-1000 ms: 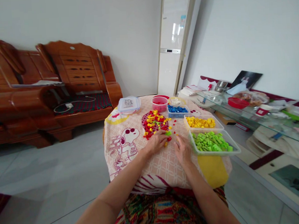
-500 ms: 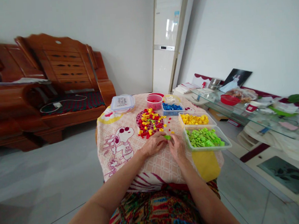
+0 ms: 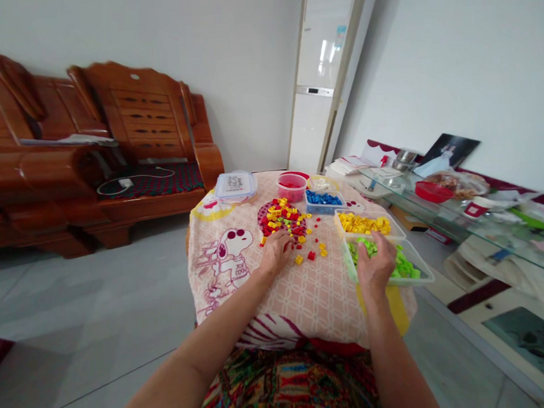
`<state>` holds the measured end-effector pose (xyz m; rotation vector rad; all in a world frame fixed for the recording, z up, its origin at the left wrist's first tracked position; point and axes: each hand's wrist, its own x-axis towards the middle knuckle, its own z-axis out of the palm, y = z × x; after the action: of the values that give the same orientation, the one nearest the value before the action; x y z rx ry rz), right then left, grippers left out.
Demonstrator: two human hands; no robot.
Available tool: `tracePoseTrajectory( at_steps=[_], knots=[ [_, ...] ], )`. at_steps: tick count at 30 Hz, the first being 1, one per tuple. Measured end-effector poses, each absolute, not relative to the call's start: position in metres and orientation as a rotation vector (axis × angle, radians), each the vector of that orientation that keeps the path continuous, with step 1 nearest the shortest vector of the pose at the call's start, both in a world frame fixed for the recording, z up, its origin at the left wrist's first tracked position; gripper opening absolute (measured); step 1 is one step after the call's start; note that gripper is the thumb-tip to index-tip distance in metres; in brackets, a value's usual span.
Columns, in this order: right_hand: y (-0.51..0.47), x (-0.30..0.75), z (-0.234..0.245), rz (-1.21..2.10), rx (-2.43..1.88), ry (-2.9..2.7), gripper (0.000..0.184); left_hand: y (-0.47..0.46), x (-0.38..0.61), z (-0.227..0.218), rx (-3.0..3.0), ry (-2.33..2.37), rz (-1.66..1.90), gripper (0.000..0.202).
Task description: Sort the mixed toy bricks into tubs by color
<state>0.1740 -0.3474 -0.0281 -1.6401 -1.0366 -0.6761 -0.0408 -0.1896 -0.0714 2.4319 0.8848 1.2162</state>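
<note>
My left hand (image 3: 276,253) rests at the near edge of a heap of small red, yellow and green toy bricks (image 3: 280,217), its fingers bent and a little apart, with red bits by the fingertips. Over the clear tub (image 3: 426,274) of green bricks (image 3: 405,268) is my right hand (image 3: 377,262), thumb and fingers apart; I see nothing held in it. The hand hides part of that tub. A few loose red and yellow bricks (image 3: 311,255) lie on the cloth between the hands.
Behind the green tub sits a tub of yellow bricks (image 3: 365,222). Farther back are a blue-brick tub (image 3: 325,201), a round red-brick tub (image 3: 292,187) and stacked lids (image 3: 236,186). A cluttered glass-topped cabinet (image 3: 469,221) stands to the right.
My hands were together on a green brick; now they are apart. The right has moved right over the green tub, the left stays by the heap. Some loose bricks now lie nearer me.
</note>
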Motion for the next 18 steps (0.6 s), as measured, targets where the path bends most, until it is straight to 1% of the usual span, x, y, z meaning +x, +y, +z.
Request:
tracePoseTrajectory(
  at_steps=[3,6,11,14,18],
  knots=[
    [-0.345,0.158,-0.04,-0.617,-1.61,-1.171,0.032,-0.189,-0.04,-0.072,2.463,0.906,1.184,0.025],
    [-0.337,0.136,-0.064,-0.491,-1.617,-1.346,0.033,-0.186,-0.041,-0.074,2.465,0.954,1.187,0.026],
    [-0.33,0.127,-0.096,-0.33,-1.8,-1.405,0.038,-0.167,-0.041,-0.074,2.438,1.073,1.188,0.026],
    [-0.329,0.129,-0.101,-0.293,-1.843,-1.387,0.037,-0.147,-0.038,-0.065,2.454,1.197,1.109,0.028],
    [-0.329,0.128,-0.1,-0.272,-1.848,-1.397,0.037,-0.122,-0.028,-0.049,2.517,1.357,0.901,0.032]
  ],
)
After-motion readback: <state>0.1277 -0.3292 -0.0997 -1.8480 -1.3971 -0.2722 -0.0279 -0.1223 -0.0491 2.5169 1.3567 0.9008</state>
